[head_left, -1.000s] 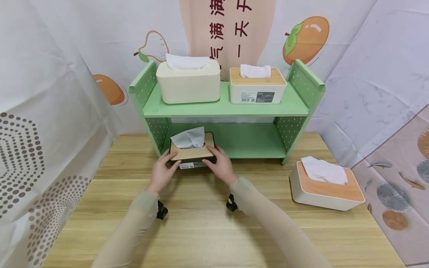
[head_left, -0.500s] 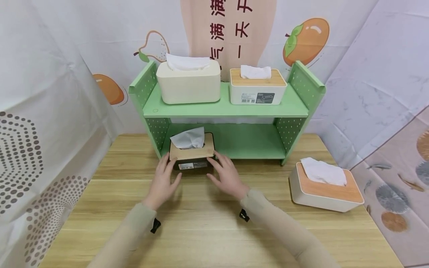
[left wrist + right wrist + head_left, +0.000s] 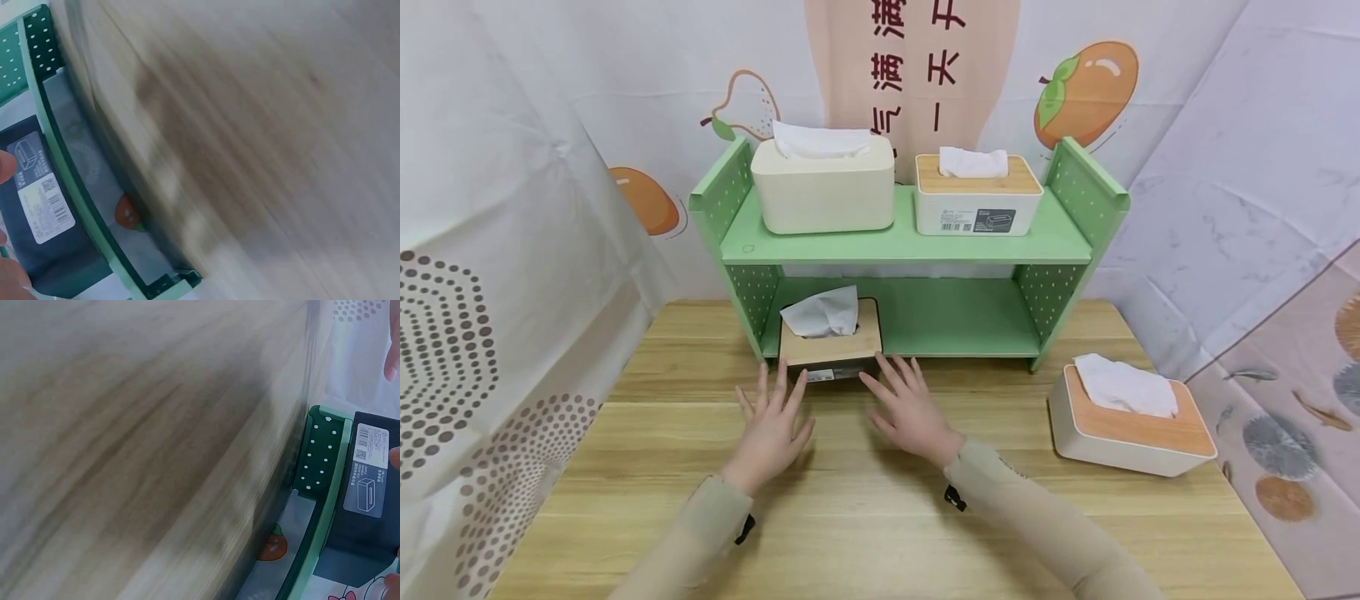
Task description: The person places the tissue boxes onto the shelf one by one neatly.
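A black tissue box [image 3: 829, 348] with a light wood lid and a grey-white tissue poking out is on the lower left of the green shelf [image 3: 955, 317]. Its front appears to reach past the shelf's front edge. My left hand [image 3: 769, 437] lies just in front of it, fingers spread and fairly straight, close to its left front. On the other side my right hand [image 3: 916, 414] has its fingers extended near the right front corner; whether the fingertips touch is unclear. Both wrist views show the box's labelled front [image 3: 47, 206], with only fingertips visible beside it.
On the upper shelf stand a cream tissue box [image 3: 823, 196] and a white tissue box with a wood lid [image 3: 970, 208]. Another white tissue box with an orange-brown lid [image 3: 1131, 421] sits angled on the wooden table [image 3: 865, 533] at the right. Patterned cloth hangs behind.
A second ago both hands gripped the black tissue box at its front corners. They have let go, fingers spreading and drawing back slightly toward me. The box stays at the shelf's left.
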Tool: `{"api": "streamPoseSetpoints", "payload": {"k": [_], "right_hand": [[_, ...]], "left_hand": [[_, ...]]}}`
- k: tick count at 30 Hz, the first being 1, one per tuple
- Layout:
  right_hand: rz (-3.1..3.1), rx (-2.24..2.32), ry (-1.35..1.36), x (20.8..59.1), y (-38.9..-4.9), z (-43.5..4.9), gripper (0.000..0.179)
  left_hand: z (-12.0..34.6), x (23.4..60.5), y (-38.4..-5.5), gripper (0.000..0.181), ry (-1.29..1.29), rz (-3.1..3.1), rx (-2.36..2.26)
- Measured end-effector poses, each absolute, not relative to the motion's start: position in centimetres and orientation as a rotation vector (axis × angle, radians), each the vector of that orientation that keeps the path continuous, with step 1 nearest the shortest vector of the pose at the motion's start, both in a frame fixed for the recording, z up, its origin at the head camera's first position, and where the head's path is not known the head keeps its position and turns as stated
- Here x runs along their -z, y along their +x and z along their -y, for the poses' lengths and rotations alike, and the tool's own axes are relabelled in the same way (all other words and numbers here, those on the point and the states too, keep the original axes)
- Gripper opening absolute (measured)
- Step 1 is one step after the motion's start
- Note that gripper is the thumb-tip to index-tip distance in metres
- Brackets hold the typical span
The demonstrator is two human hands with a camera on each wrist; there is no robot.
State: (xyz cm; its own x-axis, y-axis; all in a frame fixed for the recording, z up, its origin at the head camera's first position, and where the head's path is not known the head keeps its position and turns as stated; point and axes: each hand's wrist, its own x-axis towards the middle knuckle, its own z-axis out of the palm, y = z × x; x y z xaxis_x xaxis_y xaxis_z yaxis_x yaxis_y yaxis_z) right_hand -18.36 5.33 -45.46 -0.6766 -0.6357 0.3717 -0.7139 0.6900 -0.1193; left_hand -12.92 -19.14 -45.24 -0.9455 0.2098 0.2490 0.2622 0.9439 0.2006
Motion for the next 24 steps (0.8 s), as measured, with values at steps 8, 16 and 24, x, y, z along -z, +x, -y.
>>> {"api": "streamPoseSetpoints", "payload": {"k": [8,16,24], "right_hand": [[2.696,-0.402,1.025,45.1,-18.6,-4.9,0.064],[2.786,-0.346,0.994,44.3,-19.7,-3.9,0.065],[2.887,-0.306,0.937,43.8,-21.3,-2.7,0.066]], "left_hand": [[19.1,45.3,-13.8,0.08,-0.325,2.857,0.277],[19.5,44.4,-15.1,0.079,-0.251,2.916,0.224],[19.7,43.8,-17.3,0.078,-0.2,2.967,0.234]]}}
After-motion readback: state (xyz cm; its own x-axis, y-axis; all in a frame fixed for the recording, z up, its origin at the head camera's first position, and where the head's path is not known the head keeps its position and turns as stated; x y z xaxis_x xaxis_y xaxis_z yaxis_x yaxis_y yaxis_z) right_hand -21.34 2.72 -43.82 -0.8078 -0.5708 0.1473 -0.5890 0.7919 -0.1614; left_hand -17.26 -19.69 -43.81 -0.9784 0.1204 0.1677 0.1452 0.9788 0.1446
